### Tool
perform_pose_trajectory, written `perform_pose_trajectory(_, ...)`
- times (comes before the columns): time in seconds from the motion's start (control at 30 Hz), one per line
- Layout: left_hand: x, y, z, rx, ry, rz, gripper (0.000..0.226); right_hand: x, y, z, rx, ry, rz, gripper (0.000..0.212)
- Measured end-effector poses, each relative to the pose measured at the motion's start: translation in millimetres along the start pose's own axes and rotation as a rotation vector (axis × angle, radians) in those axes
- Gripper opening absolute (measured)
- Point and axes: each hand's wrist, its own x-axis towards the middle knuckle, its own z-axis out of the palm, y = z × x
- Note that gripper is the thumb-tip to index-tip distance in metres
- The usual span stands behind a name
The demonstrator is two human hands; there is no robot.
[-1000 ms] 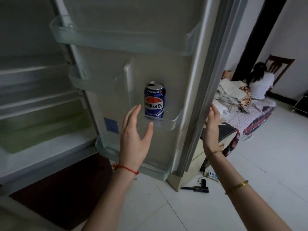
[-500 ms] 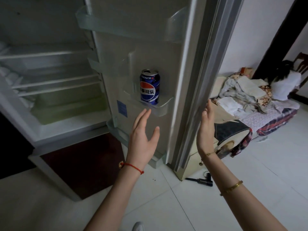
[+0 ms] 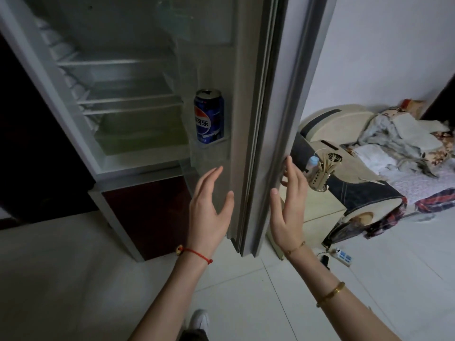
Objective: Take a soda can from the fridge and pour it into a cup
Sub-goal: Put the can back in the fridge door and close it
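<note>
A blue soda can stands upright in a clear shelf on the inside of the open fridge door. The fridge is open, with bare white shelves inside. My left hand is raised below the can with straight fingers, holding nothing and well short of the can. My right hand is on the other side of the door's edge, fingers straight, close to the door's outer face; contact with it is unclear. No cup is in view.
The door edge stands between my two hands. To the right sit a cream and dark seat, a metal holder with sticks and a pile of cloth. A power strip lies on the tiled floor. My shoe shows below.
The view has pulled back and swung left, so the door now appears edge-on. Both hands have dropped lower relative to the can, and my right hand no longer clearly touches the door.
</note>
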Motion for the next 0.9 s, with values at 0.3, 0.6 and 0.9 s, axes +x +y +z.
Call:
perform_pose_trajectory(0.3, -22, -8, -38, 0.003, 0.086, -0.038, 0.05, -15, -23, 35, 0.046, -0.191, -0.269, 0.056)
perform_pose_trajectory(0.6, -25, -38, -95, 0.049, 0.215, -0.134, 0.054, -11, -66, 102, 0.088, -0.365, -0.433, 0.052)
perform_pose_trajectory(0.9, 0, -87, -171, 0.038, 0.283, -0.197, 0.055, -1, -111, 192, 0.154, -0.479, -0.528, 0.053)
